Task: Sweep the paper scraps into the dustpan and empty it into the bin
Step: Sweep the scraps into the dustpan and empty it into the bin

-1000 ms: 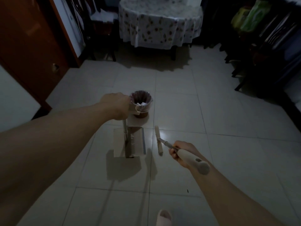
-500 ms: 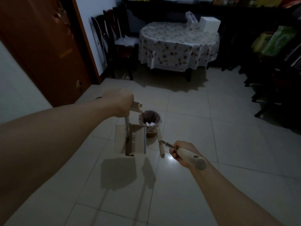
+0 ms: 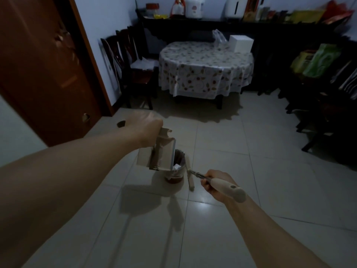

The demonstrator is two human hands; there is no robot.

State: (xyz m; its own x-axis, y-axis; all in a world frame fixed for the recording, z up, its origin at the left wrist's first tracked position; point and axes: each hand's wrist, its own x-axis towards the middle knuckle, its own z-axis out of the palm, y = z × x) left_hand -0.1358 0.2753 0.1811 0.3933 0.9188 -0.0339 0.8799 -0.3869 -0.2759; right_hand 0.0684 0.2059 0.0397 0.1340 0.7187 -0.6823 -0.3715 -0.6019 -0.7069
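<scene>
- left hand (image 3: 147, 126): fist closed on dustpan (image 3: 157, 158) handle, pan tilted over bin (image 3: 176, 169).
- right hand (image 3: 216, 183): wrapped around broom (image 3: 222, 185) handle.

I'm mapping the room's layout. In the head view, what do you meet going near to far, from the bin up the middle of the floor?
bin → bare floor tiles → round table with patterned cloth → white box on it → dark sideboard along the wall.

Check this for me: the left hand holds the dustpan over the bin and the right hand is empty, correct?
Not quite. In the head view the right hand grips the broom handle. The left hand does hold the dustpan over the bin.
</scene>
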